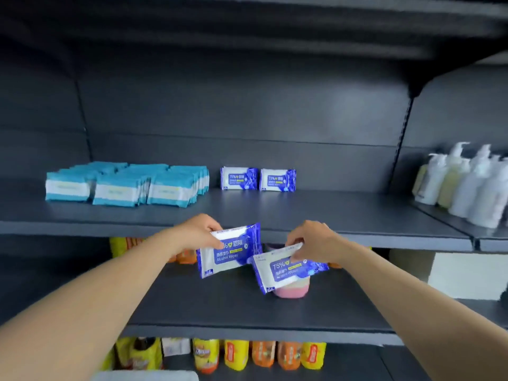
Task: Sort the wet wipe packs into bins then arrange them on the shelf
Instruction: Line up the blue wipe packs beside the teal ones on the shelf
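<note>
A person's left hand and right hand each pinch a blue alcohol wipe pack just below the shelf, apparently mid-stocking; next, likely stand both beside the two upright packs already there.

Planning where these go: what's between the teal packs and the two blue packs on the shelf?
Nothing: head view shows bare shelf between the teal packs and blue packs.
</note>
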Demonstrator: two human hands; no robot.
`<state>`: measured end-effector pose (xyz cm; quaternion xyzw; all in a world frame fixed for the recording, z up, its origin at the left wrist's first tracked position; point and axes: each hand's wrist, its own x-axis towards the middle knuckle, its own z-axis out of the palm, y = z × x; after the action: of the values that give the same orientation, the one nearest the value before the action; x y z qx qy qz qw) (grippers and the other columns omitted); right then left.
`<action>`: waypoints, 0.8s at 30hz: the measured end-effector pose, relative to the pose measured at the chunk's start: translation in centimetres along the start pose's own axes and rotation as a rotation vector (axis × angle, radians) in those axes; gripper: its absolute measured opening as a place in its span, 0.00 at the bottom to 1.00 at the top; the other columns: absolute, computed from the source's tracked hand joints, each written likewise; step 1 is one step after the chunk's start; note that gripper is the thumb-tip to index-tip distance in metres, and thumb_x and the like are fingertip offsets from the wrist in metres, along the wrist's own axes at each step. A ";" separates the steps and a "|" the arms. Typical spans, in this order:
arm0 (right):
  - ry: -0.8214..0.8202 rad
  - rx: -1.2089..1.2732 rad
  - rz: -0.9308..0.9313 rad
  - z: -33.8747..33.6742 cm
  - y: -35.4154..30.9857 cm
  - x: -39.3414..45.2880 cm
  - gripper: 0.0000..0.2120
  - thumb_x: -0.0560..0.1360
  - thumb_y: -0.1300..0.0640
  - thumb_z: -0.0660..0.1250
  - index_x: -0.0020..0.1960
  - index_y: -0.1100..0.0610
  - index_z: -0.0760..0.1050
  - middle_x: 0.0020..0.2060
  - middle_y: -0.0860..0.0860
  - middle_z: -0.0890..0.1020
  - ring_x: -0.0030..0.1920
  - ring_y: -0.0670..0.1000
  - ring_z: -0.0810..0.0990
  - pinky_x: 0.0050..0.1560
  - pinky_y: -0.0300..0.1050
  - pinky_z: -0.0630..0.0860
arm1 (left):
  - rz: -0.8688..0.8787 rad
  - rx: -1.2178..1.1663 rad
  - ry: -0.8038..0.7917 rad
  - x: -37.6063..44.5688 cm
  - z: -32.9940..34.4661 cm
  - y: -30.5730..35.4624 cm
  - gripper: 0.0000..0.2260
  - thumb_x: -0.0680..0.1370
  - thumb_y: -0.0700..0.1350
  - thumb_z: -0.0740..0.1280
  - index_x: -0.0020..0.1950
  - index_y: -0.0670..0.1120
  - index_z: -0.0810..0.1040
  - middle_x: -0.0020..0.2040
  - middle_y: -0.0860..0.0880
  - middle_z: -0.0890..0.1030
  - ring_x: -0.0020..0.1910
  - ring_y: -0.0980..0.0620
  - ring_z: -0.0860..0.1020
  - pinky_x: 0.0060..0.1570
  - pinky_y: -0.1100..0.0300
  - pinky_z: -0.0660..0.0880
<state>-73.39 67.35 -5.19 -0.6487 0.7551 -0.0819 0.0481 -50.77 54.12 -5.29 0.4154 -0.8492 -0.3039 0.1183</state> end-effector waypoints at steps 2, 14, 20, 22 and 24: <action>0.077 0.052 0.005 -1.6 -1.3 1.1 0.11 0.70 0.54 0.71 0.52 0.50 0.81 0.47 0.46 0.80 0.50 0.48 0.75 0.58 0.46 0.69 | 0.045 0.025 0.013 0.3 -2.6 0.4 0.06 0.73 0.42 0.71 0.49 0.48 0.78 0.48 0.50 0.82 0.43 0.57 0.80 0.38 0.63 0.75; 0.271 0.246 0.039 -4.4 -2.4 14.1 0.07 0.68 0.56 0.74 0.39 0.47 0.77 0.33 0.43 0.75 0.36 0.45 0.71 0.48 0.40 0.64 | 0.157 0.075 0.118 11.7 -9.7 -0.5 0.11 0.72 0.40 0.72 0.54 0.43 0.80 0.52 0.45 0.81 0.47 0.49 0.77 0.43 0.60 0.70; 0.270 0.328 0.075 -3.0 1.2 24.3 0.06 0.68 0.55 0.75 0.41 0.47 0.78 0.35 0.39 0.76 0.38 0.43 0.72 0.50 0.39 0.66 | 0.111 0.126 0.130 23.5 -9.9 -2.4 0.13 0.73 0.42 0.72 0.57 0.47 0.79 0.51 0.50 0.78 0.47 0.53 0.74 0.44 0.64 0.68; 0.267 0.335 0.071 -2.7 2.5 27.5 0.07 0.68 0.56 0.74 0.38 0.47 0.77 0.33 0.40 0.76 0.35 0.41 0.72 0.52 0.41 0.65 | 0.091 0.152 0.122 27.4 -10.0 -3.0 0.17 0.73 0.43 0.71 0.61 0.47 0.77 0.57 0.50 0.77 0.54 0.52 0.75 0.47 0.65 0.66; 0.257 0.338 0.071 -2.4 3.5 30.1 0.09 0.68 0.56 0.73 0.36 0.46 0.75 0.32 0.39 0.76 0.35 0.39 0.72 0.55 0.43 0.66 | 0.079 0.159 0.108 30.8 -9.8 -3.6 0.18 0.73 0.45 0.72 0.63 0.48 0.76 0.62 0.49 0.76 0.59 0.52 0.75 0.51 0.65 0.67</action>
<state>-81.83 38.32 -2.52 -0.5885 0.7530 -0.2877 0.0622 -63.35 24.34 -1.37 0.4055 -0.8787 -0.2078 0.1426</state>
